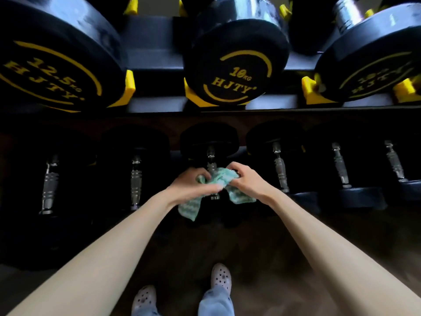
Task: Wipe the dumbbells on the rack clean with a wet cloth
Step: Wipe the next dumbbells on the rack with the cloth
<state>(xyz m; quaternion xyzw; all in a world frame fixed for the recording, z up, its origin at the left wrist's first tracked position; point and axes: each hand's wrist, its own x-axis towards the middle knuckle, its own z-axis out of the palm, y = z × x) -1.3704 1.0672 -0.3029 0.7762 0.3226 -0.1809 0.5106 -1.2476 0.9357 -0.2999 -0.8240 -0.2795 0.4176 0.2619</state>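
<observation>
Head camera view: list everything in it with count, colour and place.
Upper-shelf dumbbells: three, black with yellow print, top row.
Lower-shelf dumbbells: six, black with chrome bars, row below.
Cradles: several, yellow, under upper dumbbell heads.
Rack: one, black, carries both rows.
Cloth: one, green-and-white, over the third lower bar from left.
Floor: dark brown, below.
Clogs: two, pale, bottom centre.
Trouser legs: two, blue, bottom edge.
Left grip: one bare hand, holds the cloth's left part.
Right grip: one bare hand, holds the cloth's right part.
</observation>
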